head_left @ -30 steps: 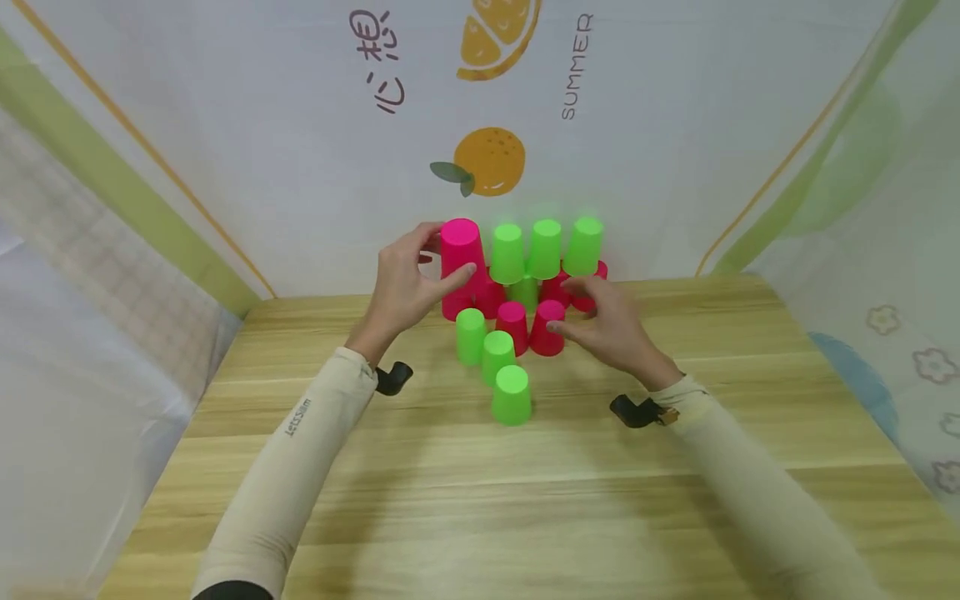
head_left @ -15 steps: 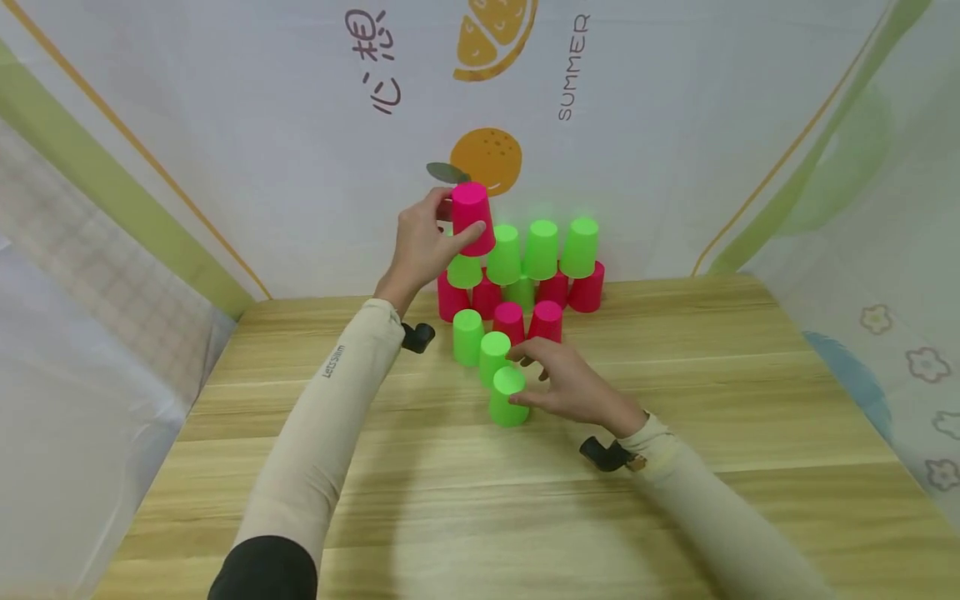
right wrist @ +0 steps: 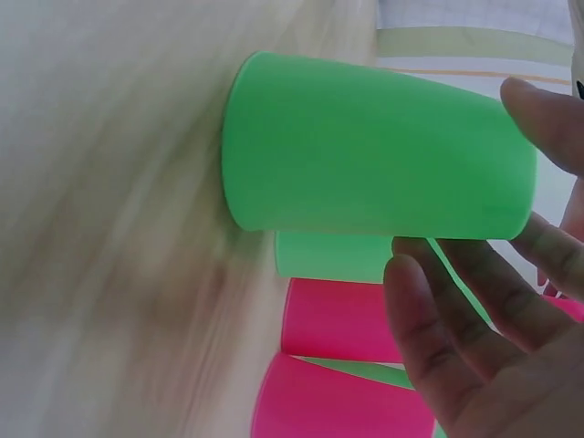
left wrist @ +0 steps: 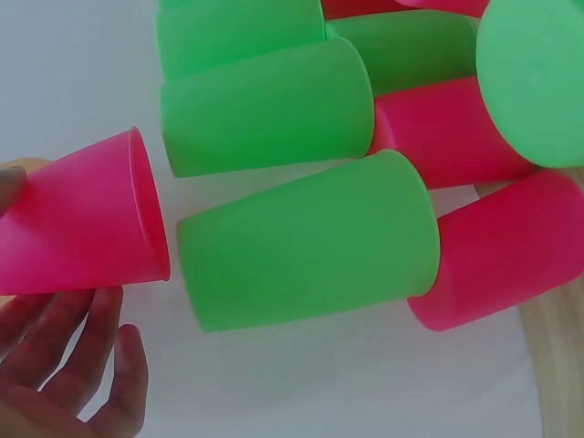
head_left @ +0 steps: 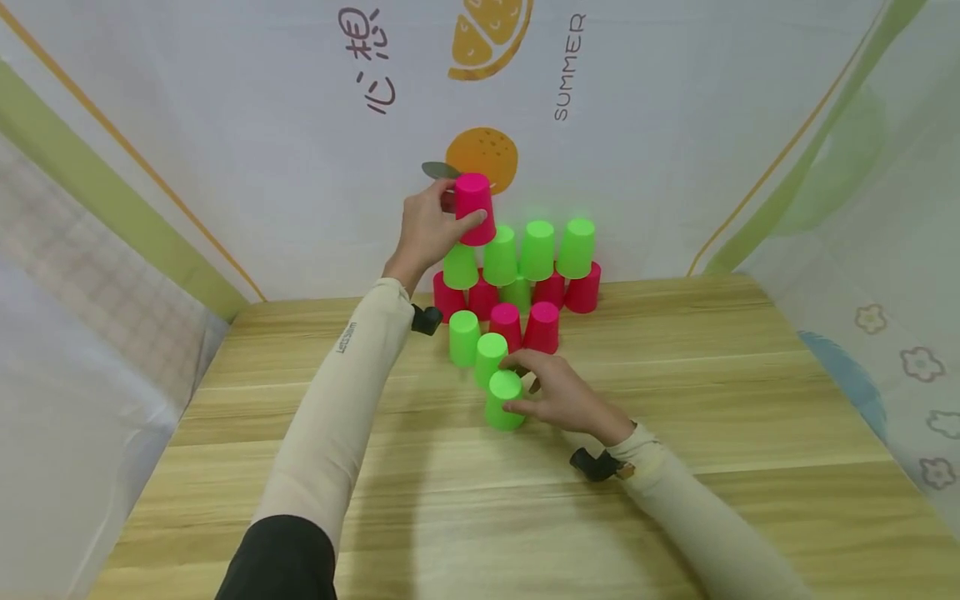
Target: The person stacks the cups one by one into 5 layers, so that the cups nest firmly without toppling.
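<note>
My left hand (head_left: 431, 225) pinches an upside-down pink cup (head_left: 475, 208) between thumb and fingers. It hangs over the left end of a row of green cups (head_left: 538, 250), with a small gap between its rim and the leftmost green cup (left wrist: 310, 242) in the left wrist view. At the front, my right hand (head_left: 558, 396) has thumb and fingers around the upper part of an upside-down green cup (right wrist: 374, 151), whose rim is at the tabletop. Part of that cup is hidden by the fingers in the head view.
The green row stands on a lower row of pink cups (head_left: 582, 287) and a green one, against the white printed cloth (head_left: 637, 167). In front are two pink cups (head_left: 542, 329) and two more green cups (head_left: 464, 340), on the wooden table (head_left: 300, 433).
My left hand has lifted the pink cup off the green cup at the left, up and slightly right. My right hand has moved from the pink cups to the front green cup and gripped it.
</note>
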`<state>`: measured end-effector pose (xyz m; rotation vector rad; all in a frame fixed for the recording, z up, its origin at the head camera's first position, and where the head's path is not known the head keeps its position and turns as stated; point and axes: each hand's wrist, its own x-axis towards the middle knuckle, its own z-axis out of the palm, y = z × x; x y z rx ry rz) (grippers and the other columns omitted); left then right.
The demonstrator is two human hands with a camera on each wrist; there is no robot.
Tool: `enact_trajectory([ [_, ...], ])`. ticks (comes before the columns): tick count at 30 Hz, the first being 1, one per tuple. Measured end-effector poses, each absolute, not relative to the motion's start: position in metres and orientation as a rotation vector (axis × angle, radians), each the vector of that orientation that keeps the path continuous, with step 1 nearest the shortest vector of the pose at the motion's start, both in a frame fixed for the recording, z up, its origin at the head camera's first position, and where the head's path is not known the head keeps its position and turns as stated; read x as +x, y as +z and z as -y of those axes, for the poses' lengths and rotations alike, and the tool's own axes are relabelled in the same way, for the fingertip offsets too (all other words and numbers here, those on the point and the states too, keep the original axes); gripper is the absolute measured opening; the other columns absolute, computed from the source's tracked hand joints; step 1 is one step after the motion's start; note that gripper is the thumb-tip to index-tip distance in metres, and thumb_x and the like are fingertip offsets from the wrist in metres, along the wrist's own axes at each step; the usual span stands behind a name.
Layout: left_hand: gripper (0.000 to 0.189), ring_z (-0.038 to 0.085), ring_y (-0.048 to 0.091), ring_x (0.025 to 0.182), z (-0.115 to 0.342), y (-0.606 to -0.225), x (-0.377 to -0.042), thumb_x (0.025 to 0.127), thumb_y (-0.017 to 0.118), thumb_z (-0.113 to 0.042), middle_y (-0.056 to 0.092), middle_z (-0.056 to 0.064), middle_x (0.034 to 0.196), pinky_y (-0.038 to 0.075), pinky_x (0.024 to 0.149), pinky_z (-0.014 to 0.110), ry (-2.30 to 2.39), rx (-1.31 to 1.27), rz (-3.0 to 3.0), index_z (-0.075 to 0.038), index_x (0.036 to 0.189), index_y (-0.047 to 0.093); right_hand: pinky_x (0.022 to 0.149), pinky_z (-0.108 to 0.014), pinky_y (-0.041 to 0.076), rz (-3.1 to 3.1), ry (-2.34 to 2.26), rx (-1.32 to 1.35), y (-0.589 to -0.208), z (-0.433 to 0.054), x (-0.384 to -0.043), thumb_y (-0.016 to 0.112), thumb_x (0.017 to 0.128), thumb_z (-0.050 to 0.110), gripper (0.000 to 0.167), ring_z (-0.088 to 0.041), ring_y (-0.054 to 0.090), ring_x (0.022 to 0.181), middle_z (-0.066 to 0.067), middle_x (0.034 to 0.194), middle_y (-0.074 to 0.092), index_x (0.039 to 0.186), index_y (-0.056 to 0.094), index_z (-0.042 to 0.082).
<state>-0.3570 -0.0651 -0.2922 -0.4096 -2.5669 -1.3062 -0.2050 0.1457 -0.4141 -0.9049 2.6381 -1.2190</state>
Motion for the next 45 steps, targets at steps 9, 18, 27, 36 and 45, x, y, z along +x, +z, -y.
enact_trajectory([
  [9, 0.056, 0.022, 0.064, 0.115, 0.062, -0.299, -0.362, 0.091, 0.073, -0.032, 0.069, 0.009, 0.125, 0.058, 0.097, 0.034, -1.307, -0.376, 2.607, -0.012, 0.139, 0.053, 0.081, -0.03, 0.061, -2.601, -1.251, -0.899, -0.421, -0.146, -0.205, 0.082, 0.083, 0.014, 0.047, -0.023, 0.066, 0.107, -0.005, 0.115, 0.069, 0.124, 0.06, 0.006],
  [18, 0.058, 0.024, 0.063, 0.119, 0.059, -0.299, -0.361, 0.092, 0.073, -0.031, 0.066, 0.01, 0.13, 0.056, 0.1, 0.034, -1.299, -0.371, 2.627, -0.011, 0.142, 0.051, 0.083, -0.03, 0.062, -2.531, -1.387, -0.862, -0.427, -0.15, -0.206, 0.083, 0.082, 0.011, 0.047, -0.026, 0.067, 0.11, -0.007, 0.116, 0.069, 0.123, 0.059, 0.006],
  [27, 0.061, 0.027, 0.061, 0.126, 0.064, -0.303, -0.356, 0.092, 0.072, -0.028, 0.062, 0.011, 0.138, 0.053, 0.107, 0.037, -1.335, -0.355, 2.67, -0.009, 0.145, 0.048, 0.082, -0.029, 0.062, -2.508, -1.474, -0.784, -0.432, -0.152, -0.206, 0.083, 0.081, 0.011, 0.049, -0.026, 0.066, 0.111, -0.008, 0.119, 0.068, 0.124, 0.06, 0.008],
  [36, 0.058, 0.027, 0.057, 0.134, 0.084, -0.324, -0.345, 0.092, 0.072, -0.027, 0.059, 0.012, 0.143, 0.049, 0.112, 0.039, -1.385, -0.304, 2.612, -0.007, 0.142, 0.05, 0.076, -0.026, 0.06, -2.52, -1.488, -0.809, -0.433, -0.152, -0.204, 0.084, 0.08, 0.013, 0.047, -0.026, 0.065, 0.109, -0.009, 0.115, 0.07, 0.121, 0.062, 0.007],
  [45, 0.055, 0.027, 0.056, 0.134, 0.109, -0.342, -0.333, 0.094, 0.068, -0.028, 0.059, 0.013, 0.143, 0.049, 0.111, 0.044, -1.36, -0.258, 2.576, -0.005, 0.141, 0.051, 0.077, -0.026, 0.06, -2.518, -1.486, -0.844, -0.428, -0.152, -0.204, 0.084, 0.08, 0.011, 0.045, -0.025, 0.066, 0.108, -0.007, 0.114, 0.07, 0.12, 0.063, 0.007],
])
